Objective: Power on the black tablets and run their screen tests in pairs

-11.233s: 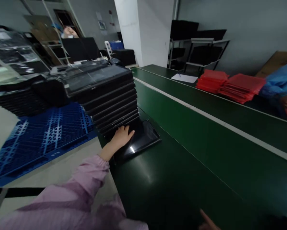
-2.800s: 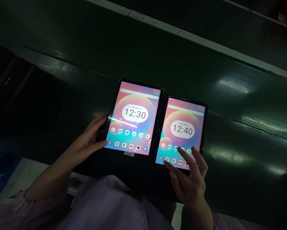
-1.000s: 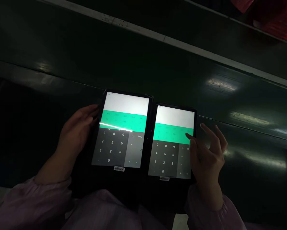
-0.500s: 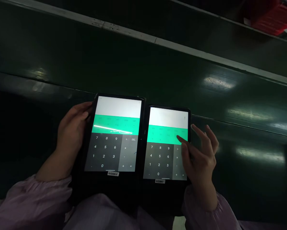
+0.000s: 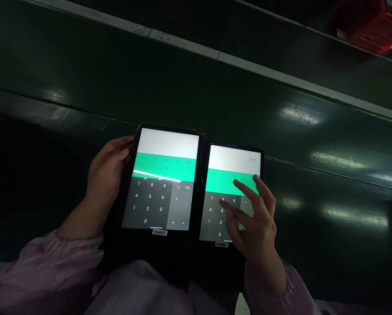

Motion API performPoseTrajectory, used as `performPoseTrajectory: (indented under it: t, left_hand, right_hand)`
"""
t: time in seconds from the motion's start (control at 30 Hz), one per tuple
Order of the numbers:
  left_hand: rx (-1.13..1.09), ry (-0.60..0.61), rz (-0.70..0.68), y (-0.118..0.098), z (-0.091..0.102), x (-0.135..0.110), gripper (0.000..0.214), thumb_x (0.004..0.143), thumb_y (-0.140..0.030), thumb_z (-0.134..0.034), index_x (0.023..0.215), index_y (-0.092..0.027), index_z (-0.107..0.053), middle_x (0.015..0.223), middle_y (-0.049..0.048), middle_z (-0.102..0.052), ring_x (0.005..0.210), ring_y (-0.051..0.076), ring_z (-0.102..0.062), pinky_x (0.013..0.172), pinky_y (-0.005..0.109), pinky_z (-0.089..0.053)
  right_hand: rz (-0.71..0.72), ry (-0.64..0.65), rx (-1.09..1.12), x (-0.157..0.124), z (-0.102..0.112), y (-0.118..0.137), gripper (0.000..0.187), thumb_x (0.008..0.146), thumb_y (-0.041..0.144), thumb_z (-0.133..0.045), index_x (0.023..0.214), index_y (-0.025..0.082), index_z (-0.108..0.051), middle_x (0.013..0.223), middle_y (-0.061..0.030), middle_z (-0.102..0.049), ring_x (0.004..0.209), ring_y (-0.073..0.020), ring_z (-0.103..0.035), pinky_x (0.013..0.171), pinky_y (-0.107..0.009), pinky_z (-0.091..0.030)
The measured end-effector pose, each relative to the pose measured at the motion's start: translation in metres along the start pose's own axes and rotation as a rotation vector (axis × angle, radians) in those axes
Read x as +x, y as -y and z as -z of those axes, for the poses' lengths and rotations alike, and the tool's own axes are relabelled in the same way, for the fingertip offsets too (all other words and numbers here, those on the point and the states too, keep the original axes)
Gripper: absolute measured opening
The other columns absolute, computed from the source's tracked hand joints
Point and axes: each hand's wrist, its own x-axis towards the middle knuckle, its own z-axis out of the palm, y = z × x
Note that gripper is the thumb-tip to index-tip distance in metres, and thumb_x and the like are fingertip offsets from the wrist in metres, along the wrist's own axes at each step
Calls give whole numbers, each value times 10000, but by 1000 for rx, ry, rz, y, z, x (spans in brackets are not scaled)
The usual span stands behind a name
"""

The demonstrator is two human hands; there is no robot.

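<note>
Two tablets lie side by side before me, both lit and showing a calculator keypad with a green band and a white display. At its left edge, the left tablet (image 5: 151, 201) is gripped by my left hand (image 5: 105, 175), whose fingers go out of sight behind it. My right hand (image 5: 256, 223) is over the right tablet (image 5: 210, 210) with fingers spread. Its index fingertip is at the 8 key; whether it touches the glass I cannot tell. Small characters stand in that tablet's display. A barcode label (image 5: 159, 232) sits below the left screen.
A dark green work surface (image 5: 182, 92) stretches beyond the tablets, crossed by a pale strip (image 5: 189, 48). Red bins or boxes (image 5: 372, 30) stand at the far right corner. Lamp reflections shine on the surface at right.
My right index finger has moved left and down from the green band to the number keys. Characters have appeared in the right tablet's display. My left hand keeps its grip.
</note>
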Motion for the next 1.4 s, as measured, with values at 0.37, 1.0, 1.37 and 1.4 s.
performPoseTrajectory:
  t: [0.37,1.0,1.37,1.4]
  left_hand:
    - [4,-26,41,-3,-1,-2,277,585,-228,-775,860,-236,-813,984,23,-833,995,243,-732,857,316,-570]
    - [107,10,-22,-2,1,-7,435,719,-250,-759,1150,-193,-778,1272,92,-821,1373,351,-669,1242,527,-484]
    - [266,558,-6,26,36,13,1070,915,-801,-608,1771,-287,-226,1807,79,-373,1690,332,-293,1393,508,-179]
    - [262,572,13,26,39,15,1078,897,-803,-631,1766,-292,-249,1806,85,-371,1692,342,-286,1391,522,-177]
  right_hand:
    - [-60,-52,-94,2,-2,-4,244,1032,164,-635,1020,266,-856,1354,-89,-740,1508,-394,-537,1079,-593,-610]
    - [-246,-130,-231,-6,0,-26,316,1095,280,-585,981,245,-878,1376,-118,-732,1515,-454,-510,1073,-689,-552]
    - [-129,174,25,51,-5,42,441,1156,251,-444,1113,112,-861,565,30,-571,440,-71,-469,438,-227,-343]
    - [-117,218,48,54,-13,49,468,1164,265,-421,1120,114,-861,556,26,-586,442,-75,-478,439,-235,-326]
